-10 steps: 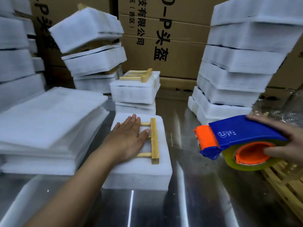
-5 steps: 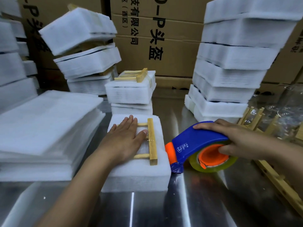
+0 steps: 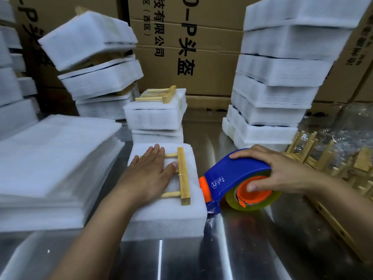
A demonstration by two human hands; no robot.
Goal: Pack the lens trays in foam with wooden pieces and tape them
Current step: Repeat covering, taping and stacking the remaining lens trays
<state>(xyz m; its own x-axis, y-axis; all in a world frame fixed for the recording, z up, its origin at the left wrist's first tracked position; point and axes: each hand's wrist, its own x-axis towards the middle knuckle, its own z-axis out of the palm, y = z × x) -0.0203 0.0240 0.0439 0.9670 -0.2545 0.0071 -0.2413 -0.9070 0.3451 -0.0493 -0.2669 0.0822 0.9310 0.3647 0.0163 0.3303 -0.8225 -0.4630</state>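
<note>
A white foam-wrapped pack [image 3: 165,215] lies on the steel table in the middle. On its top rests a wooden piece [image 3: 183,175], a flat bar with two thin dowels. My left hand [image 3: 148,174] presses flat on the pack and the dowels, fingers straight. My right hand [image 3: 282,172] grips a blue and orange tape dispenser [image 3: 232,178] with a yellowish tape roll. The dispenser's orange nose touches the pack's right side.
A taped pack with a wooden piece [image 3: 155,116] stands behind on another. Foam sheets [image 3: 50,158] are stacked at left, wrapped packs [image 3: 270,87] piled at right and back left. Loose wooden pieces [image 3: 331,160] lie at far right. Cardboard boxes [image 3: 191,47] line the back.
My right hand has brought the tape dispenser leftward and down from mid-air until its nose meets the pack's right side. My left hand has stayed pressed on the pack.
</note>
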